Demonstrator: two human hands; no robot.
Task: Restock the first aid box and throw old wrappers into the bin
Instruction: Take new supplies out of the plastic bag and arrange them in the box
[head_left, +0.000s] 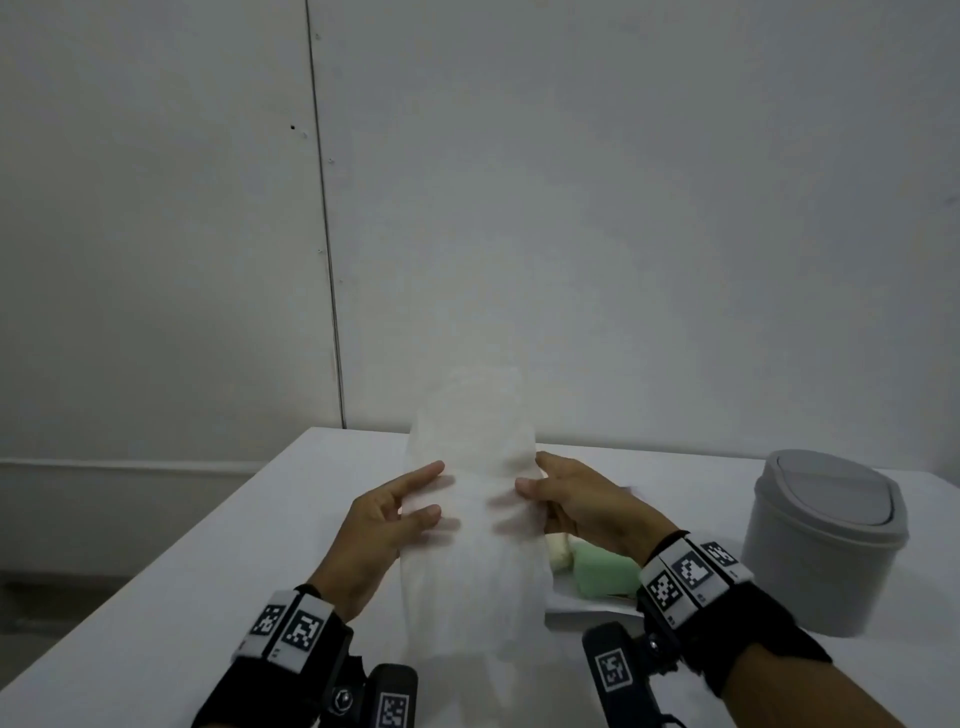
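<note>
A long strip of white gauze-like cloth (475, 525) is held up over the white table (171, 582), with its upper end raised in front of the wall and its lower end hanging toward the near table edge; the cloth is blurred. Its right edge is gripped by the right hand (584, 506), the thumb being laid on the near face and the index finger curled round the edge. The left hand (382, 527) is set against the left edge with fingers spread and nearly straight; whether the cloth is pinched there cannot be told through the blur. A white box (589, 608) is seen on the table under the right hand, partly hidden by the cloth, and 2 soft packs lie in it: a green pack (605, 571) and, just beside it, a pale yellow pack (558, 553). A grey bin (826, 545) with a swing lid stands upright on the table to the right of the box. Bands printed with black-and-white markers are worn on both wrists.
</note>
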